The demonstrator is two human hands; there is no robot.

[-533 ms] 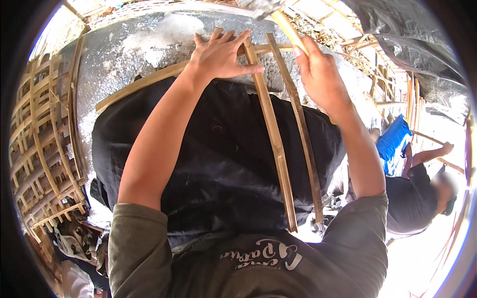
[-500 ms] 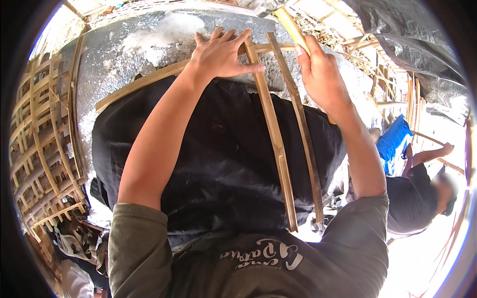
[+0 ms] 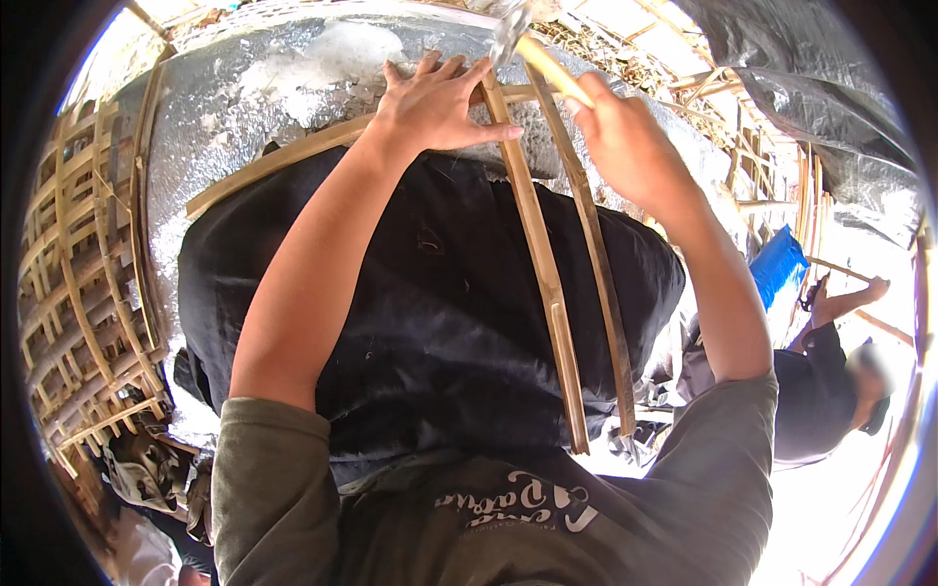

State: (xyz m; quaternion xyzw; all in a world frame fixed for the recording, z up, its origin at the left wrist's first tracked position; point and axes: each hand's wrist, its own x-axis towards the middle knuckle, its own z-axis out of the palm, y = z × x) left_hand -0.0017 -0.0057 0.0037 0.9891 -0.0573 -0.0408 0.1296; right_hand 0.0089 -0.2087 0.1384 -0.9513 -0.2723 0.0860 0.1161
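Observation:
My left hand (image 3: 430,112) lies with its fingers spread, near the top end of a long bamboo slat (image 3: 542,264). Its thumb rests across that slat, and the other fingertips reach past a crosswise bamboo slat (image 3: 283,156). In my right hand (image 3: 625,137) is a hammer (image 3: 553,70), gripped by its pale wooden handle. The metal head is close above the slat's end, just right of my left fingertips; whether it touches cannot be made out. A second, darker slat (image 3: 596,244) runs alongside the first. Both stretch down toward me over black cloth (image 3: 420,293).
A woven bamboo panel (image 3: 88,283) stands at the left. Beyond my hands is a grey silvery surface (image 3: 264,78). At the right, a person in dark clothing (image 3: 819,405) is beside a blue bundle (image 3: 779,264). Dark plastic sheeting (image 3: 811,68) hangs at upper right.
My right hand has swung the hammer left and brought its head into fuller view, near my left fingertips. My left hand keeps its place. The other person has shifted slightly.

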